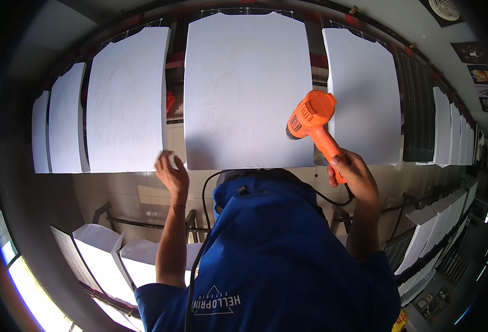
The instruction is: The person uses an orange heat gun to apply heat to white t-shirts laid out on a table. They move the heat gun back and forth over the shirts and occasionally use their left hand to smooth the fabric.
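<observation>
My right hand (355,174) is wrapped round the handle of an orange heat gun (317,110). Its dark nozzle points left and down over the right part of a white shirt-shaped fabric panel (246,83), which lies on a board with a neckline cut at the far end. My left hand (173,176) holds nothing, its fingers loosely bent and apart, by the gap between that panel and the white panel to its left (126,99). Whether its fingertips touch either panel I cannot tell. A black cord (204,210) runs across my front and over the blue apron.
More white panels lie in a row on both sides, among them one to the right (363,94). A bare dark board (418,105) stands farther right. Behind me is another row of panels (102,254) on metal frames. Something red (170,102) shows in the left gap.
</observation>
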